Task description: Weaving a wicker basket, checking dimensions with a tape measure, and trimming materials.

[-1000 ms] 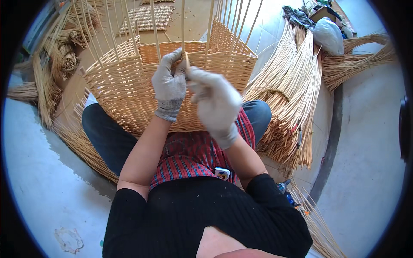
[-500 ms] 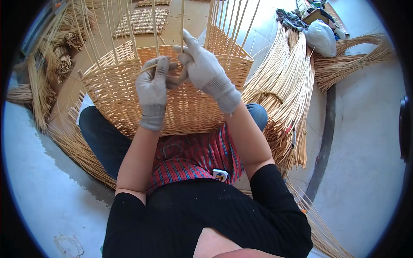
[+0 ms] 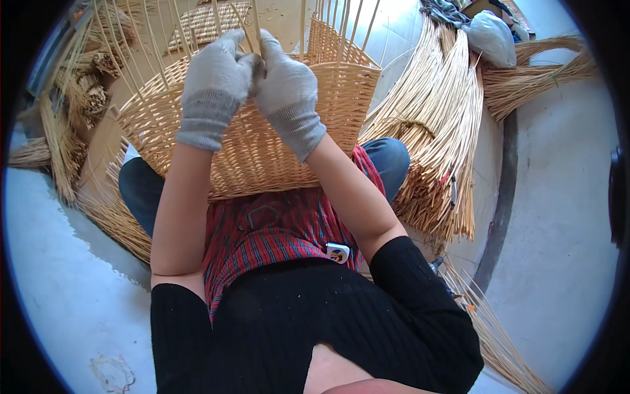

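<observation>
A half-woven wicker basket rests against my lap, with thin upright stakes rising from its rim. Both hands wear pale gloves with grey cuffs and meet at the middle of that rim. My left hand is closed, its thumb and forefinger around a thin willow rod that slants up between the hands. Pressed beside it, my right hand is closed too, its forefinger pointing up along an upright stake. The thumbs nearly touch; most fingertips are hidden behind the gloves.
A large bundle of pale willow rods lies right of my knee, near a white plastic bag. More bundles lie at the left. A flat woven mat is beyond the basket. Loose rods stretch along the lower right.
My left hand has turned over, its back now upward, and risen; my right hand has shifted left, bringing the two together. The basket has moved slightly left and up in view.
</observation>
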`<state>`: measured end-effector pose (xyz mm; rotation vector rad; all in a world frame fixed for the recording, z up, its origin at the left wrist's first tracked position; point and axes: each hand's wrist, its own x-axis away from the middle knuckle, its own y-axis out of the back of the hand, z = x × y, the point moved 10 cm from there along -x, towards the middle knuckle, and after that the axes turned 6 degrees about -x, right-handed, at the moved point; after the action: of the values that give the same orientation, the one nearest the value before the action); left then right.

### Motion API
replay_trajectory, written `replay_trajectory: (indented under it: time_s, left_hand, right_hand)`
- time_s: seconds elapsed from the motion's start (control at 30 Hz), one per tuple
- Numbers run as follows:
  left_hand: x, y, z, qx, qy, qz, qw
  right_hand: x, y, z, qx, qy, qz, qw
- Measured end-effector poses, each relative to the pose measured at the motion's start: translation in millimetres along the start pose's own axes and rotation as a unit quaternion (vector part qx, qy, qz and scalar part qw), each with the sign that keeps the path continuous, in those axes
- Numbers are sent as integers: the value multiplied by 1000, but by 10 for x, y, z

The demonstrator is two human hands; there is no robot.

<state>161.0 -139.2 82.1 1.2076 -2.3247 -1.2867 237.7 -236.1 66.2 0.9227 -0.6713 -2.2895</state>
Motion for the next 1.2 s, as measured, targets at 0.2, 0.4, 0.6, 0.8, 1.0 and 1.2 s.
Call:
replay_trajectory:
  time_s: [0.2, 0.4, 0.6, 0.8, 1.0, 1.2]
  left_hand:
    - [-174, -98, 28, 66, 38, 97, 992]
    - [-226, -267, -3, 141, 65, 183, 971]
    - [-180, -297, -1, 165, 45, 173, 970]
    - [-104, -358, -10, 186, 17, 163, 969]
    - [-36, -393, -46, 239, -24, 146, 960]
    - [41, -418, 32, 303, -14, 104, 947]
  right_hand:
    - [38, 43, -16, 25, -25, 28, 999]
    - [-59, 142, 60, 75, 20, 75, 994]
    - [-308, 652, 28, -240, 36, -74, 967]
    - [283, 665, -827, -429, -185, -119, 876]
    - [232, 1094, -526, -45, 147, -159, 975]
    - [96, 1078, -396, 80, 227, -116, 964]
